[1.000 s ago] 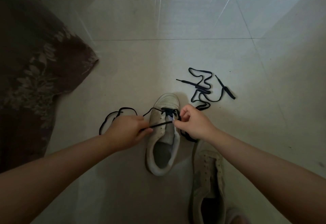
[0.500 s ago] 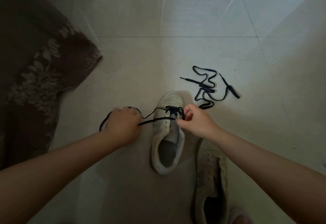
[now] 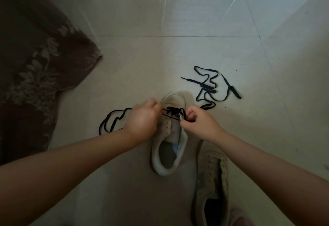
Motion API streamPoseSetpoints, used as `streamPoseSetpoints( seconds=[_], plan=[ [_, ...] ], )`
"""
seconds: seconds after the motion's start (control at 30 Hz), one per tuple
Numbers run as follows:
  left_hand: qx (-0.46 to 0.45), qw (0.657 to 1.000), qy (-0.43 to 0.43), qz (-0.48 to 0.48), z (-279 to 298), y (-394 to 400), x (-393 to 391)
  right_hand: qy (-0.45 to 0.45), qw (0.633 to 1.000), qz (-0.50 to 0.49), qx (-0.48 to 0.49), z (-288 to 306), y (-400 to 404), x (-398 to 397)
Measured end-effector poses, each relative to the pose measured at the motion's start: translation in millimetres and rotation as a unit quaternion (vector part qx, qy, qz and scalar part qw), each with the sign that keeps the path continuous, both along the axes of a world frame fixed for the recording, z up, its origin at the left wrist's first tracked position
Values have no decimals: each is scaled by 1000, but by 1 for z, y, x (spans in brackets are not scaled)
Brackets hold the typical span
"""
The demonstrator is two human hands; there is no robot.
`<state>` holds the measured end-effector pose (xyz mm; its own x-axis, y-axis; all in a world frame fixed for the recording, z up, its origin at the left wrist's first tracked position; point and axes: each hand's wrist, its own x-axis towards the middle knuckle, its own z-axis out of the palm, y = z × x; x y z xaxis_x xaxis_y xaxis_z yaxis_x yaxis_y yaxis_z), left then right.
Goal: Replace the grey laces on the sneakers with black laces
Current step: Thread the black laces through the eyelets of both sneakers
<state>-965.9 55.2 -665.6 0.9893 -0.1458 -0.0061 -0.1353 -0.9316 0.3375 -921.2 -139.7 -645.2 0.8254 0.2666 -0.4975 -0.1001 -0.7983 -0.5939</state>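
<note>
A pale sneaker [image 3: 169, 154] lies on the tiled floor, toe pointing away from me. A black lace [image 3: 171, 112] is threaded through its eyelets nearest the toe. My left hand [image 3: 142, 122] sits at the shoe's left side and grips the lace's left part, whose slack loops out to the left on the floor. My right hand [image 3: 199, 126] pinches the lace at the shoe's right edge. A second pale sneaker [image 3: 211, 181], with no lace in its eyelets, lies to the right, partly under my right forearm. A spare black lace [image 3: 208, 86] lies tangled beyond the shoes.
A dark brown cloth with a leaf pattern [image 3: 35, 69] covers the floor on the left. Pale floor tiles [image 3: 178, 12] stretch ahead and to the right, with a grout line crossing the upper part.
My left hand has moved right, from the floor beside the shoe up to its toe-end eyelets, drawing the lace in. My right hand has stayed at the shoe's right edge.
</note>
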Motion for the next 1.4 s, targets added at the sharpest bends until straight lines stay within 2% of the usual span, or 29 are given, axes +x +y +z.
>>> streamPoseSetpoints(
  seconds=[0.07, 0.13, 0.2, 0.27, 0.33, 0.4, 0.43, 0.47, 0.53, 0.67, 0.8, 0.83, 0.93, 1.0, 1.07, 1.17, 1.27, 1.33, 1.4],
  plan=[
    [2, 989, 96, 110, -6, 26, -6, 4, 1000, -8, 4, 1, -3, -1],
    [35, 964, 197, 176, -15, 56, -16, 7, 1000, -19, 9, 0, -5, -2],
    [82, 948, 256, 173, -14, 73, -27, 4, 1000, -23, 17, -1, -6, -3],
    [132, 939, 291, 126, -13, 72, -33, 3, 1000, -18, 19, -2, -5, -3],
    [142, 955, 247, 81, -11, 57, -35, 7, 1000, -11, 19, -2, -3, -2],
    [70, 991, 109, 33, -5, 39, -29, 12, 1000, -13, 22, -4, -2, -2],
    [17, 999, 51, 7, 0, 28, -25, 12, 1000, -15, 23, -5, -2, -2],
    [-22, 1000, 5, -14, 4, 17, -22, 11, 1000, -18, 22, -6, -2, -2],
    [-44, 998, -24, -50, 9, -5, -12, 7, 999, -23, 22, -7, -2, -2],
    [20, 996, -23, -84, 6, -31, 6, 2, 1000, -14, 9, -7, -1, -1],
    [67, 994, 51, -64, 7, -41, 15, -1, 1000, -14, 6, -6, -1, 0],
    [56, 996, 45, -56, 7, -41, 13, 5, 1000, -20, 12, -6, -1, 0],
    [15, 999, 13, -41, 11, -26, 9, 37, 996, -62, 48, -6, -4, -1],
    [51, 998, -3, -27, 1, -1, 3, 43, 995, -76, 55, -6, -7, -1],
    [66, 998, 21, -10, -8, 18, -7, 56, 993, -86, 65, -5, -5, -3],
    [39, 994, 102, -28, -15, 18, -27, 59, 992, -80, 82, -3, 3, -5],
    [-25, 970, 240, -36, -14, 15, -27, 44, 995, -58, 66, -3, 5, -5],
    [-97, 957, 269, -40, -8, 19, -22, 32, 997, -52, 54, -4, 3, -4],
    [-132, 955, 266, -22, -6, 24, -20, 26, 997, -48, 51, -4, 2, -4]
  ],
)
